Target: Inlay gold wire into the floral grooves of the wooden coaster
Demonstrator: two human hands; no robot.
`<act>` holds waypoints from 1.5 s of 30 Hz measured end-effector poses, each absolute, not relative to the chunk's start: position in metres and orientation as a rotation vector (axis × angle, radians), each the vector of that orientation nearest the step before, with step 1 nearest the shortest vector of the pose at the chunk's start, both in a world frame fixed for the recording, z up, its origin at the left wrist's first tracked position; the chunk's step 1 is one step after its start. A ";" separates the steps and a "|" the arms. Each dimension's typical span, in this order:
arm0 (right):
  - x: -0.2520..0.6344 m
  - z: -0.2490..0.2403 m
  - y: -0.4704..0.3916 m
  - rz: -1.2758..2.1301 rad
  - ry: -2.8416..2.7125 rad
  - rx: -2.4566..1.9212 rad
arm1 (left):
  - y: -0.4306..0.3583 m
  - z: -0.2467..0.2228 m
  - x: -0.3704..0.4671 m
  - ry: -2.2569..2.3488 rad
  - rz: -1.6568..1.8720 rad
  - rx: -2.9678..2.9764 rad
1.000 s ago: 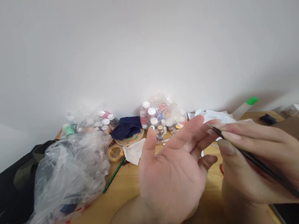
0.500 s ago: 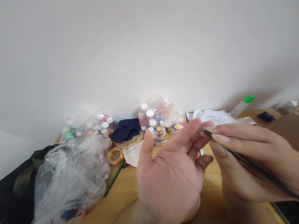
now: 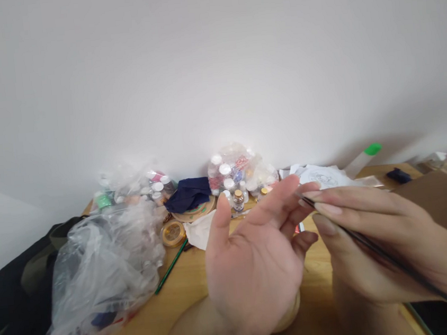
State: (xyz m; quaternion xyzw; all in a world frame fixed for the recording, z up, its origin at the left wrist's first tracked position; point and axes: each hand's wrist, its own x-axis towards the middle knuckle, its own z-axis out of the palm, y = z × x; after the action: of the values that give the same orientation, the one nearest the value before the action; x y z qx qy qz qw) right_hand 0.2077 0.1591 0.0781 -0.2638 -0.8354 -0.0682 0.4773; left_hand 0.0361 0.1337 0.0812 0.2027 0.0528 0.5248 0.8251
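My left hand [image 3: 258, 270] is held palm up over the table, thumb and index finger stretched out, the other fingers partly curled. It grips nothing that I can see. My right hand [image 3: 394, 240] pinches a thin dark pointed tool [image 3: 380, 252] between thumb and fingers. The tool slants from the lower right up toward the left hand's fingertips. Its tip is beside those fingertips; whether it touches skin or carries something tiny, I cannot make out.
Behind the hands stand small bottles [image 3: 238, 200] and a bag of white-capped jars [image 3: 224, 170]. Left lie a clear plastic bag [image 3: 106, 265], a green pencil [image 3: 172, 266], a round gold-rimmed container [image 3: 173, 233] and dark blue cloth [image 3: 188, 193]. Papers [image 3: 322, 175] and a cardboard box [image 3: 426, 194] are right.
Both hands keep almost the same pose. The tool's tip has shifted very slightly at the left fingertips, and the view has moved a little.
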 end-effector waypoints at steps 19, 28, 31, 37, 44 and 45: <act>0.215 0.078 0.167 -0.181 -2.130 -0.599 | 0.134 0.080 0.035 0.096 1.116 0.439; 0.209 0.078 0.162 -0.188 -2.039 -0.634 | 0.134 0.082 0.036 0.124 1.118 0.432; 0.213 0.078 0.165 -0.204 -2.105 -0.624 | 0.134 0.081 0.037 0.131 1.120 0.441; 0.218 0.076 0.164 -0.168 -2.034 -0.720 | 0.133 0.081 0.037 0.131 1.120 0.441; 0.223 0.076 0.168 -0.155 -2.090 -0.674 | 0.135 0.081 0.037 0.140 1.126 0.437; 0.223 0.076 0.168 -0.150 -2.057 -0.691 | 0.135 0.081 0.037 0.139 1.129 0.439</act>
State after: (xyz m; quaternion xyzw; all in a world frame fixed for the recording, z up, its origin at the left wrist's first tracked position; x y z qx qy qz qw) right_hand 0.2233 0.1681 0.0763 -0.2813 -0.8374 -0.0612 0.4647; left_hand 0.0374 0.1347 0.0809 0.2062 0.0654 0.5302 0.8198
